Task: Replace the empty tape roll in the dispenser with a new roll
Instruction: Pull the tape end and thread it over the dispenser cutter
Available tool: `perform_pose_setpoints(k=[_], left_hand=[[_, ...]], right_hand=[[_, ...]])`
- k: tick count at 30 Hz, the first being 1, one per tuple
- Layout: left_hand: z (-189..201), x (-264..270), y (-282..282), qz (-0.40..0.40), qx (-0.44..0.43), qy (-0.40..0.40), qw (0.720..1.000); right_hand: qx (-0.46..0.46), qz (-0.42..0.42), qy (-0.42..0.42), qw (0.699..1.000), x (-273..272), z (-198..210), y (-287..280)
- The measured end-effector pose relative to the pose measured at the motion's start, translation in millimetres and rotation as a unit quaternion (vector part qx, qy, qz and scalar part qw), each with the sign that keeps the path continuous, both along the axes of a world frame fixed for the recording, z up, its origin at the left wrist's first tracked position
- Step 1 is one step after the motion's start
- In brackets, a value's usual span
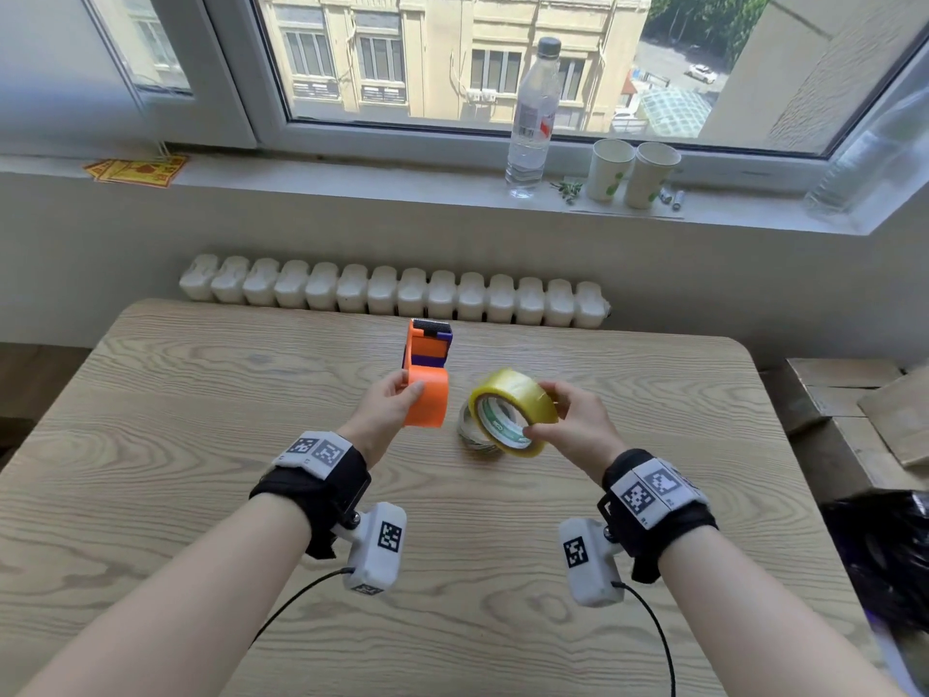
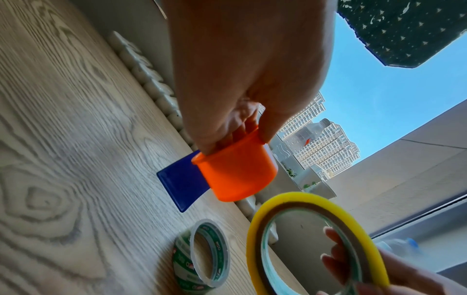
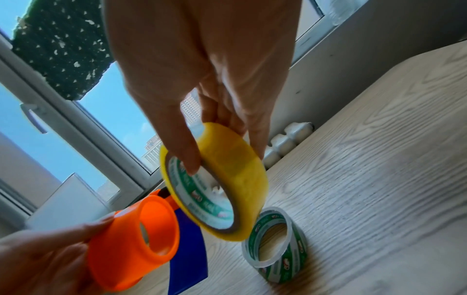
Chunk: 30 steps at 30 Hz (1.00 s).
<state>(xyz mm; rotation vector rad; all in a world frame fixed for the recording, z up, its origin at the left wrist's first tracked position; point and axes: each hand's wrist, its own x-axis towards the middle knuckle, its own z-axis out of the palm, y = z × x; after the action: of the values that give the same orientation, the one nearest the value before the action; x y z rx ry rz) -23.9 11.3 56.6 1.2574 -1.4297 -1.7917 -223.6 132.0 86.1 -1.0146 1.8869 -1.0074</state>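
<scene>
Left of centre in the head view, the left hand [image 1: 389, 402] grips the orange tape dispenser [image 1: 426, 389], its open drum mouth turned toward the right of frame. Just right of it, apart, the right hand [image 1: 573, 420] pinches the full yellow tape roll [image 1: 513, 410], tilted, bore roughly facing the drum. The empty core [image 3: 275, 245] lies on the table [image 1: 201, 445] directly beneath; nothing stands between roll and drum.

Orange tape dispenser [image 1: 426, 394] with blue blade plate, held above the wooden table, its round hub empty. Full yellow tape roll [image 1: 513, 412], green-printed core, tilted, held just beside the dispenser. Empty roll core [image 3: 275, 244], white and green, lies on the table beneath the yellow roll.
</scene>
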Motion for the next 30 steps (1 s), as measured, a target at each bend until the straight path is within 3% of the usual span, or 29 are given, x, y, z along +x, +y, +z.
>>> perform_pose_setpoints(k=[8, 14, 24, 30], left_hand=[[12, -4, 5, -0.07, 0.002, 0.01, 0.997], [23, -9, 17, -0.145, 0.071, 0.04, 0.986], [26, -9, 19, -0.155, 0.109, 0.037, 0.981], [29, -5, 22, -0.182, 0.095, 0.011, 0.979]], right_hand=[[0.04, 0.161, -0.158, 0.973, 2, 18, -2], [0.048, 0.203, -0.161, 0.965, 12, 26, -5], [0.024, 0.193, -0.163, 0.967, 11, 27, -5], [0.019, 0.212, -0.117, 0.97, 10, 25, -5]])
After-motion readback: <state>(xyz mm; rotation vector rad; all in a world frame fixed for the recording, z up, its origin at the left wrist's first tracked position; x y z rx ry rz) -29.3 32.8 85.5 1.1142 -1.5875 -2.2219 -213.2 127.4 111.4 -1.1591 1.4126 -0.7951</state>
